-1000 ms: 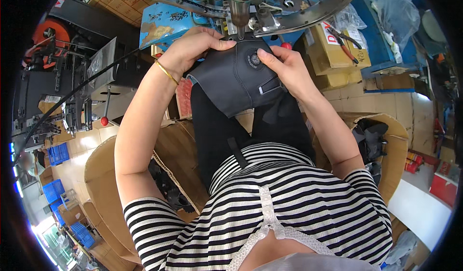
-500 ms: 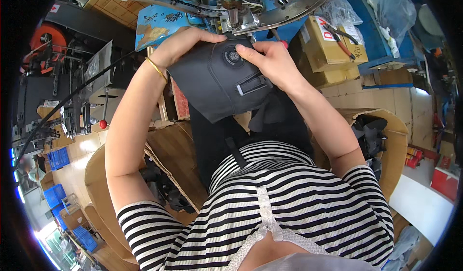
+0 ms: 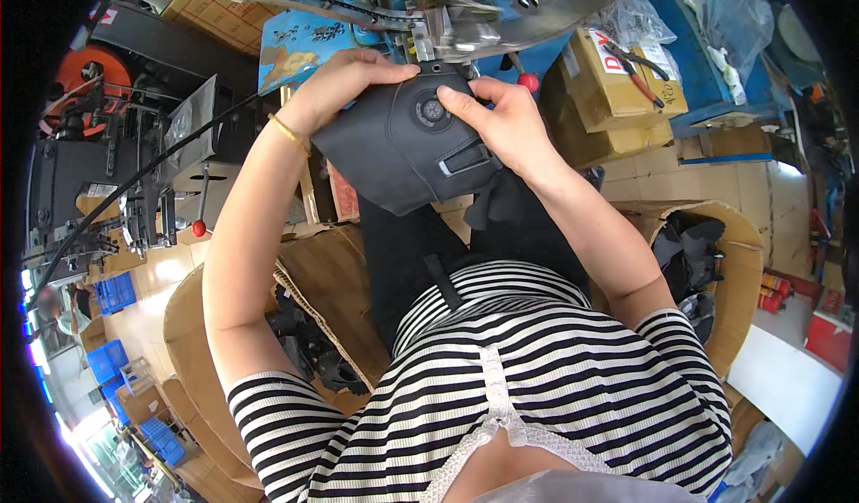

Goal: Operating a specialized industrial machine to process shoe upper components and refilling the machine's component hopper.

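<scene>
A black leather-like panel (image 3: 376, 149) is stretched between my hands, with its top edge at the head of a metal press machine (image 3: 429, 38). It carries a round black badge (image 3: 433, 109) and a slotted patch with a light-edged opening (image 3: 465, 158). A small metal ring (image 3: 436, 68) shows at the top edge, just below the machine head. My left hand (image 3: 349, 78) grips the upper left edge, thumb on top and the other fingers partly hidden. My right hand (image 3: 506, 118) pinches the right side, its thumb beside the badge.
The machine's curved metal rail (image 3: 555, 24) is smeared by motion. A blue plate with small metal parts (image 3: 304, 42) lies left of it. Pliers (image 3: 640, 78) rest on a cardboard box (image 3: 617, 91) at right. Open cartons with black pieces (image 3: 684, 257) flank my lap.
The curved rail has gone from sharp to blurred. At the panel's top edge a small metal ring now shows. Both hands keep nearly the same hold, and the panel's lower edge has risen slightly.
</scene>
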A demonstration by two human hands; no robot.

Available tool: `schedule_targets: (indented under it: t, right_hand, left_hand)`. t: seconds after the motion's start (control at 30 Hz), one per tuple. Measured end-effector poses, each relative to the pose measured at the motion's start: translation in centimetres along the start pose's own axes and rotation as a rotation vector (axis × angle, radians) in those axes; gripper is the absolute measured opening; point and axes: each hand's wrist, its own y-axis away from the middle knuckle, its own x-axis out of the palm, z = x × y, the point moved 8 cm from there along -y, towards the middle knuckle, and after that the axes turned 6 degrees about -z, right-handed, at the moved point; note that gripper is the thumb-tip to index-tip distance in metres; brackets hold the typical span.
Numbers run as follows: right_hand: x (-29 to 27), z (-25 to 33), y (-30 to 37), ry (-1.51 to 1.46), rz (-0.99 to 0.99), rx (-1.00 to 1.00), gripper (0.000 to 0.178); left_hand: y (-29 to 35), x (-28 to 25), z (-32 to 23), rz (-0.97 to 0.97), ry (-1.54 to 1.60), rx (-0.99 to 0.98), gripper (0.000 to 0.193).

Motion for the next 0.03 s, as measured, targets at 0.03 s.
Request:
schedule_targets:
  t: [0.03]
  right_hand:
    - [0.14,-0.24,0.03,0.033,-0.004,-0.030,0.042]
  left_hand:
    - [0.35,-0.81,-0.93,-0.063,-0.205,0.195,0.028]
